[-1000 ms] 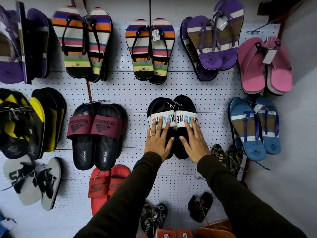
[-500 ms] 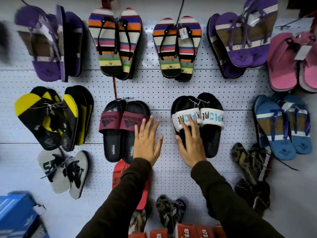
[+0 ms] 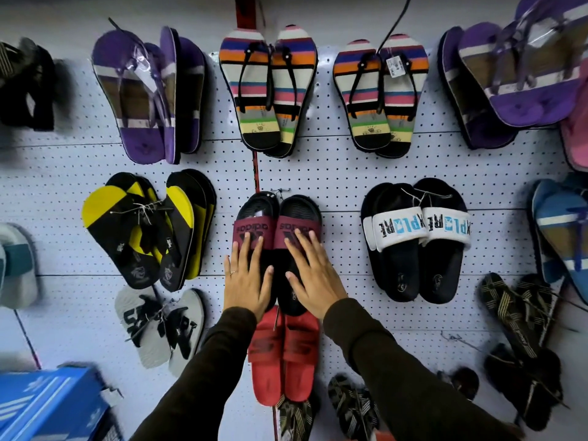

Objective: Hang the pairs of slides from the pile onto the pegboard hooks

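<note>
A black pair of slides with maroon straps (image 3: 280, 230) hangs on the white pegboard (image 3: 343, 163) from a hook (image 3: 280, 190) at the middle. My left hand (image 3: 248, 281) lies flat on its left slide and my right hand (image 3: 313, 275) lies flat on its right slide, fingers spread, gripping nothing. To the right hangs a black pair with white lettered straps (image 3: 416, 237), untouched. A red pair (image 3: 286, 354) hangs just below my hands.
Striped flip-flops (image 3: 267, 90) and purple ones (image 3: 149, 97) hang above. A yellow-black pair (image 3: 143, 227) and a grey pair (image 3: 159, 326) hang on the left, blue ones (image 3: 563, 230) on the right. A blue shoebox (image 3: 54, 405) sits at the bottom left.
Both hands left the white-strapped pair and moved left onto the maroon-strapped pair. The view has shifted left along the board.
</note>
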### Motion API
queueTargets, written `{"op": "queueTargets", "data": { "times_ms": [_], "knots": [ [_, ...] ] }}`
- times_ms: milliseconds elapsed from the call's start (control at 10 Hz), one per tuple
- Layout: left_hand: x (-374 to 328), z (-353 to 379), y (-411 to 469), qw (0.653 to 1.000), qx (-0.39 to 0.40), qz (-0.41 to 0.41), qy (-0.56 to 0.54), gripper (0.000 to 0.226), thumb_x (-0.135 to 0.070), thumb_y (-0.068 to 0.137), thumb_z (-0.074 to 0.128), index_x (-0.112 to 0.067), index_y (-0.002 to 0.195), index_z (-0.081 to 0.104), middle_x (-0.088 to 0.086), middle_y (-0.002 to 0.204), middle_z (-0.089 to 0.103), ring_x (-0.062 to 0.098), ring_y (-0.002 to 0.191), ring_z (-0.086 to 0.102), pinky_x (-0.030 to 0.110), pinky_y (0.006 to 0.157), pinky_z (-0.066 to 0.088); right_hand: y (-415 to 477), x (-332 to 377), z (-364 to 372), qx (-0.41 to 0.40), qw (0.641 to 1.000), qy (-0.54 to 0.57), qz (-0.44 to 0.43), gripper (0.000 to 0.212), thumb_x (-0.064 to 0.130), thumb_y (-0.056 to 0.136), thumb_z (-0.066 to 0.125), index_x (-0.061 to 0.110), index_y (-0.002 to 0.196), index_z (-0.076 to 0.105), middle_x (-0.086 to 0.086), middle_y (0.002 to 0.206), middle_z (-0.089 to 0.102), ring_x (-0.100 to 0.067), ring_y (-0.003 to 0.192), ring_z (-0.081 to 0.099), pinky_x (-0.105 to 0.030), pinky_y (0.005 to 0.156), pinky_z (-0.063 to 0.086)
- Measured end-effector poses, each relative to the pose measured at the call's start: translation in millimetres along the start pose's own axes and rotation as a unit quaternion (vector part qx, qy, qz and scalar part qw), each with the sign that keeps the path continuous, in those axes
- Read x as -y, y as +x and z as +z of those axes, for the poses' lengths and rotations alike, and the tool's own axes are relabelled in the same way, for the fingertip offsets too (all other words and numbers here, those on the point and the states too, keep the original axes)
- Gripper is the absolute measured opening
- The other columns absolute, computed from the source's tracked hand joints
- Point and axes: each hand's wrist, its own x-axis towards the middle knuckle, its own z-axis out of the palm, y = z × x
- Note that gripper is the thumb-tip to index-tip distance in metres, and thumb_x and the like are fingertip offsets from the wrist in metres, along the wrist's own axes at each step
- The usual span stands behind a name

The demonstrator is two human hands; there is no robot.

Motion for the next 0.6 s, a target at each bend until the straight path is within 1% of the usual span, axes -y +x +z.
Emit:
{"op": "queueTargets", "data": {
  "times_ms": [100, 200, 300, 400, 500, 600],
  "knots": [
    [4.8, 5.4, 6.3, 1.0, 0.024, 0.007, 0.001, 0.065, -0.048, 0.094, 0.024, -0.026, 0.155, 0.017, 0.001, 0.165, 0.01, 0.027, 0.153, 0.006, 0.051, 0.123, 0.011, 3.3, -4.0, 3.1, 0.013, 1.0, -0.006, 0.02, 0.067, 0.04, 0.099, 0.041, 0.025, 0.16, 0.018, 0.002, 0.17, 0.006, -0.025, 0.158, -0.001, -0.043, 0.127, 0.021],
    [7.4, 10.5, 6.5, 0.999, 0.036, 0.013, 0.025, 0.066, -0.049, 0.093, 0.025, -0.027, 0.155, 0.016, 0.001, 0.165, 0.009, 0.028, 0.153, 0.007, 0.05, 0.123, 0.014, 3.1, -6.1, 5.4, 0.033, 0.999, -0.006, 0.027, 0.07, 0.04, 0.099, 0.042, 0.025, 0.161, 0.013, 0.003, 0.17, 0.0, -0.025, 0.158, -0.006, -0.042, 0.127, 0.021],
    [6.2, 9.3, 5.3, 0.999, 0.039, 0.009, 0.031, 0.067, -0.05, 0.093, 0.026, -0.027, 0.155, 0.016, 0.001, 0.165, 0.009, 0.028, 0.153, 0.008, 0.05, 0.123, 0.014, 1.6, -2.9, -1.6, 0.058, 0.998, 0.007, 0.026, 0.07, 0.04, 0.099, 0.042, 0.025, 0.161, 0.011, 0.003, 0.17, -0.002, -0.024, 0.158, -0.008, -0.043, 0.126, 0.023],
    [1.8, 6.7, 5.2, 0.999, 0.038, 0.0, 0.036, 0.068, -0.051, 0.093, 0.023, -0.028, 0.155, 0.014, 0.001, 0.166, 0.007, 0.027, 0.153, 0.007, 0.049, 0.124, 0.012, 2.9, -4.1, -28.8, 0.051, 0.998, 0.041, 0.024, 0.068, 0.04, 0.1, 0.044, 0.024, 0.16, 0.017, 0.003, 0.17, 0.003, -0.021, 0.158, 0.0, -0.043, 0.126, 0.024],
    [-7.1, -4.5, 3.5, 1.0, 0.014, -0.002, 0.019, 0.067, -0.049, 0.092, 0.025, -0.025, 0.155, 0.018, 0.002, 0.165, 0.013, 0.025, 0.153, 0.009, 0.05, 0.124, 0.011, -2.0, -6.6, -76.5, -0.025, 0.991, 0.13, 0.005, 0.061, 0.042, 0.099, 0.047, 0.032, 0.156, 0.026, 0.006, 0.168, 0.012, -0.013, 0.156, 0.014, -0.031, 0.124, 0.026],
    [-29.6, -11.5, 9.1, 0.999, -0.02, 0.041, 0.019, 0.066, -0.047, 0.093, 0.03, -0.024, 0.154, 0.021, 0.001, 0.164, 0.017, 0.024, 0.153, 0.009, 0.05, 0.124, 0.01, -4.1, -32.3, -167.8, -0.232, 0.951, 0.201, -0.032, 0.052, 0.038, 0.099, 0.054, 0.038, 0.149, 0.038, 0.01, 0.159, 0.032, -0.005, 0.148, 0.034, -0.016, 0.118, 0.031]
  ]
}}
